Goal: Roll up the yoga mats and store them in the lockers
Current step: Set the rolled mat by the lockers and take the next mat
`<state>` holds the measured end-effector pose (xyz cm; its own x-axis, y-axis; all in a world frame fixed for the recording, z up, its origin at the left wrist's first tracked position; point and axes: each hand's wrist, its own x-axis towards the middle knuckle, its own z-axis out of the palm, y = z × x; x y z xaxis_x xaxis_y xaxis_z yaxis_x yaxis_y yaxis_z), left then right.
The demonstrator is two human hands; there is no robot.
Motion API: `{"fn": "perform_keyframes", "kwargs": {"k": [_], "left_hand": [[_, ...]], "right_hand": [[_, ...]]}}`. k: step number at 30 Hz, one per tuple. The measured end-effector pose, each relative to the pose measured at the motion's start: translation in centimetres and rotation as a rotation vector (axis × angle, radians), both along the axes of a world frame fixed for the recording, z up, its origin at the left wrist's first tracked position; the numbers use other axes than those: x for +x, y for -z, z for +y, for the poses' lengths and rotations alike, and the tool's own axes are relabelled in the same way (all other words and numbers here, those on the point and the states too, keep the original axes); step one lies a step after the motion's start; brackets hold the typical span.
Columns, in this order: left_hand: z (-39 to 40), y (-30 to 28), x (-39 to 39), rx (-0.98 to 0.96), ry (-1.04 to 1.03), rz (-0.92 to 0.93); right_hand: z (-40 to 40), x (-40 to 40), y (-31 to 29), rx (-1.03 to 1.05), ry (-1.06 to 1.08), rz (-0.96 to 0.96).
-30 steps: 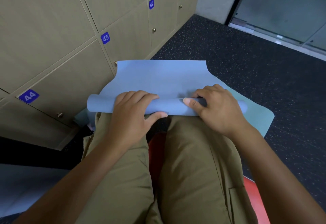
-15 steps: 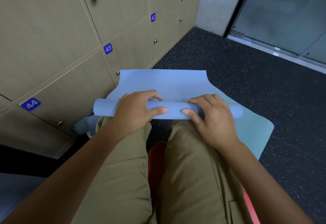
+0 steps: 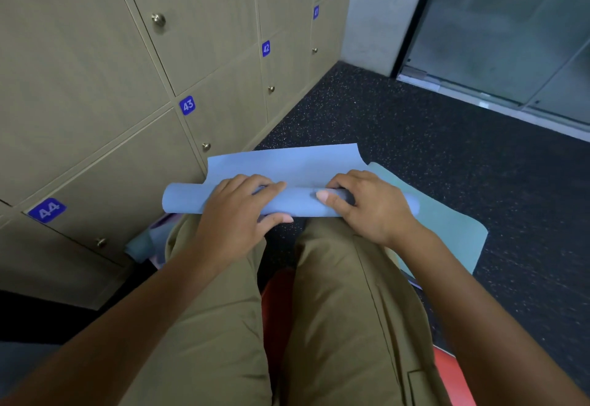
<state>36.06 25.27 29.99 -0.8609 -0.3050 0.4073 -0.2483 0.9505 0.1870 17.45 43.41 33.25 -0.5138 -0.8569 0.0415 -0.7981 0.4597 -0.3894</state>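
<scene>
A: What's around the person?

B: Tan lockers (image 3: 95,64) on the left, numbered doors closed, over dark speckled flooring (image 3: 415,150). A teal mat (image 3: 453,230) lies flat beside the knees; the blue yoga mat (image 3: 287,163) sits on top, its near end wound into a thin roll across the khaki trousers (image 3: 335,310).

A: How will it handle?

B: Light, thin and floppy, I'd judge; it needs even pressure near both ends or the roll may telescope.

A: The hands?

B: Left hand (image 3: 236,214) and right hand (image 3: 370,207) are apart, each curled over the roll, thumbs underneath.

A: Changed since half a second ago?

B: The roll sits slightly farther along, with less flat mat ahead.
</scene>
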Motion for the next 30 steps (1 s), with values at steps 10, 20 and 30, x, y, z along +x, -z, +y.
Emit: {"fn": "perform_keyframes", "kwargs": {"k": [10,20,30], "left_hand": [[-2.3,-1.9,-2.4,0.198,0.07,-0.2],[-3.6,-1.0,-3.4,-0.253,0.01,-0.22],[-4.6,-5.0,-4.2,-0.335,0.081,-0.11]], "right_hand": [[0.3,-0.3,1.7,-0.098,-0.054,0.389],[-1.3,-1.4,1.4,-0.018,0.0,0.298],[-1.6,-3.5,-0.8,-0.189,-0.076,0.528]]}}
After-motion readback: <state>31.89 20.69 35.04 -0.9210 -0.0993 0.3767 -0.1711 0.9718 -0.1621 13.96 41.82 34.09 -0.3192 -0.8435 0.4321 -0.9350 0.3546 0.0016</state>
